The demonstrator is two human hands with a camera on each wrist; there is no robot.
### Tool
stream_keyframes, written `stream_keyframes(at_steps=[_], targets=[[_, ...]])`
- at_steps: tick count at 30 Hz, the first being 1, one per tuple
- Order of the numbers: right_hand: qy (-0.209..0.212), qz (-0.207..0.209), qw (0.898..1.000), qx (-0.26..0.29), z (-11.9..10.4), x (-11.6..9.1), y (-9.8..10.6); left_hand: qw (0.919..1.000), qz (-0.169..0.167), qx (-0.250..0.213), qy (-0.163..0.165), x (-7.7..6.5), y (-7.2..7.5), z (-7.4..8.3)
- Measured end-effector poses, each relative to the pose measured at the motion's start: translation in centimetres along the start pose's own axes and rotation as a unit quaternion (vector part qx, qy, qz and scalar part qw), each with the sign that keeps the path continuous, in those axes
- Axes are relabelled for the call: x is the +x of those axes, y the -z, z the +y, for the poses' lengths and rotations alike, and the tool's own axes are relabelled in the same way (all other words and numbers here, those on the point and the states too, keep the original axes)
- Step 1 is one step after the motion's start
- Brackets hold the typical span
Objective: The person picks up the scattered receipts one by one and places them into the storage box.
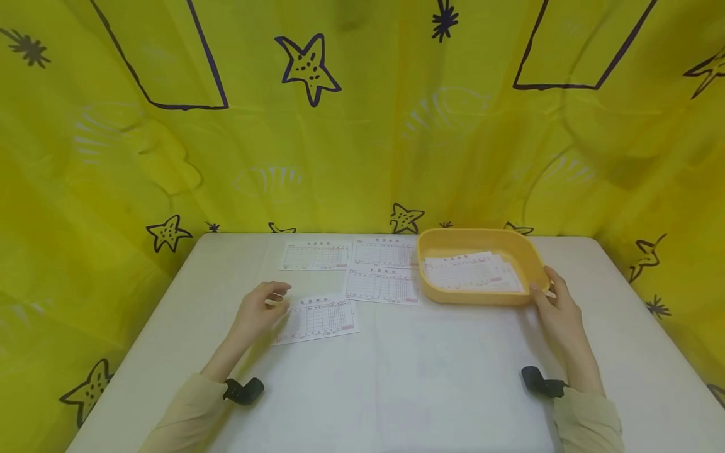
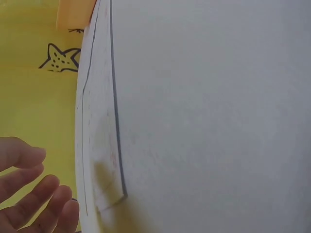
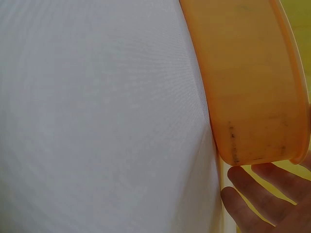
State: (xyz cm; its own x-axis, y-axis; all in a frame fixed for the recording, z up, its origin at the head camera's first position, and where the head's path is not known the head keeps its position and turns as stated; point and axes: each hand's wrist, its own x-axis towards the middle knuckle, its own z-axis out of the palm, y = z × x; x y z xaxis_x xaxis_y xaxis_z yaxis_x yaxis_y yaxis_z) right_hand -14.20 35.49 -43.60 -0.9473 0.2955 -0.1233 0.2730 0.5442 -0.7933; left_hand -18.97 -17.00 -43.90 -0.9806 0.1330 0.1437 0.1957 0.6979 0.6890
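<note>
My left hand (image 1: 262,309) hovers at the left end of the nearest receipt slip (image 1: 323,319), its fingers loosely bent with nothing between them. In the left wrist view, those fingers (image 2: 41,206) hang apart from one another above the table. My right hand (image 1: 557,308) holds the near right corner of a yellow plastic tray (image 1: 481,297), thumb at the rim and fingers along the outer end wall. The right wrist view shows fingertips (image 3: 238,174) against that wall. Inside the tray lie several overlapping slips (image 1: 464,270), printed with table grids.
Three more slips lie left of the tray: one at the back left (image 1: 315,257), another beside it (image 1: 385,253), and one in front (image 1: 382,285). A white cloth covers the table (image 1: 430,377). Behind it hangs a yellow curtain (image 1: 351,157) with star drawings.
</note>
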Motion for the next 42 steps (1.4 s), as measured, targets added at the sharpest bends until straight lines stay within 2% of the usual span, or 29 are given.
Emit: stream_keyframes(at_steps=[5,15,22,28,36,42], targets=[[-0.005,-0.002,1.0,-0.001,0.0,0.1,0.0,0.9999,-0.006,0.011,0.007,-0.2,0.3,-0.8],[-0.004,0.0,1.0,-0.001,0.1,0.1,-0.1,0.9973,-0.046,0.04,0.041,-0.5,0.8,-1.5],[0.001,0.002,1.0,-0.005,0.1,0.0,-0.1,0.9965,-0.051,0.058,0.032,-0.4,0.8,-1.9],[0.0,0.001,1.0,0.001,0.1,0.0,-0.1,0.9964,-0.049,0.063,0.028,-0.2,0.6,-2.0],[0.002,0.002,1.0,-0.003,0.1,0.0,-0.1,0.9939,-0.064,0.071,0.054,0.0,0.4,-2.1],[0.005,0.003,1.0,-0.009,0.2,0.0,-0.1,0.9932,-0.075,0.058,0.067,0.1,0.4,-2.1]])
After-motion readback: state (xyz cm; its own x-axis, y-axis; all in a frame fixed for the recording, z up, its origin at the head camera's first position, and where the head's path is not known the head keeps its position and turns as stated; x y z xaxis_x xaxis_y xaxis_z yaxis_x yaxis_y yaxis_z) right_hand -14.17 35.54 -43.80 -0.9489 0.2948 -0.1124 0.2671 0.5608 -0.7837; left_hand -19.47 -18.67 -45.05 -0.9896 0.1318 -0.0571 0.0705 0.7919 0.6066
